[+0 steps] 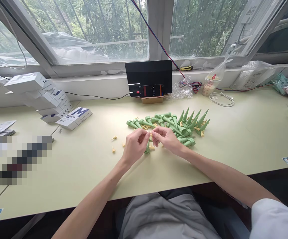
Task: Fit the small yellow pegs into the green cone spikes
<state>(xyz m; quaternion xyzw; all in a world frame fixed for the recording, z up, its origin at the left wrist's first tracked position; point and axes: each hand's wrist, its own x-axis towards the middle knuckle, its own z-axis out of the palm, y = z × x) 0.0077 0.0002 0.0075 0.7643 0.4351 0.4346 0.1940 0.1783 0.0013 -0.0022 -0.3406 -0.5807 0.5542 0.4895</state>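
Note:
Over the table's middle my two hands meet, fingertips nearly touching. My left hand (136, 144) is closed around a green plastic spike (147, 150), whose wide ribbed end points down below the fingers. My right hand (168, 139) pinches at the spike's upper end, with thumb and forefinger pressed together; whatever lies between them is too small and hidden to name. Just beyond and to the right lies a heap of similar green spikes (175, 124), with several standing on end at its right side. Small yellow plastic pieces (113, 150) are scattered left of my left hand and among the spikes.
A phone (151, 90) showing a timer leans on a dark tablet (148, 74) at the back. Stacked white boxes (46, 96) stand at the left, with a single box (74, 118) beside them. A bagged cup (211, 83) and a white cable (221, 99) are back right.

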